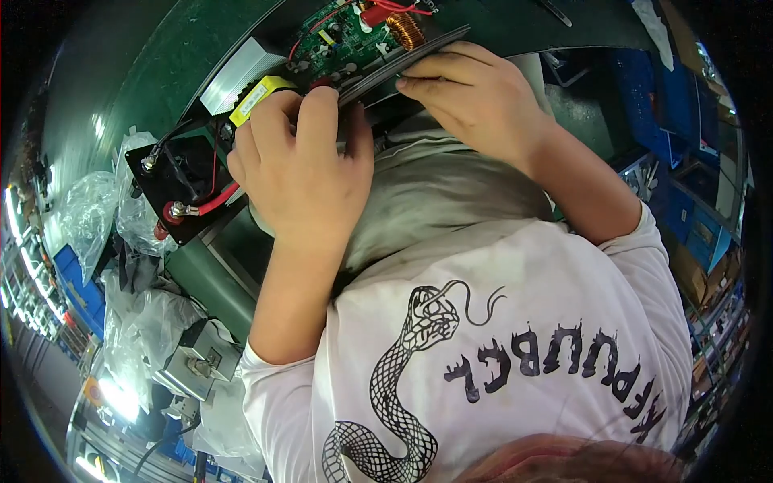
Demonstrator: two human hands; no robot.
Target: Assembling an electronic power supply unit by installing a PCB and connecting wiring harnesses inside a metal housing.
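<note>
An opened electronic unit lies at the top, with a green circuit board (342,40) inside. My right hand (483,92) grips the grey ridged side wall of its metal housing (435,44), fingers pressed along the edge. My left hand (306,165) is curled over the near end of the same wall, its fingertips partly hidden. Close to my left fingers stands a yellow-wrapped transformer (262,97) next to a silver heatsink (241,74). A copper-wound coil (405,30) and red wires (398,6) sit at the board's far end.
Left of my left hand, a black end plate (181,189) carries terminals and a thick red cable (219,199). Clear plastic bags (141,322) and a metal device (199,360) lie lower left. The unit rests on a green bench (80,121). Blue bins (700,229) stand at right.
</note>
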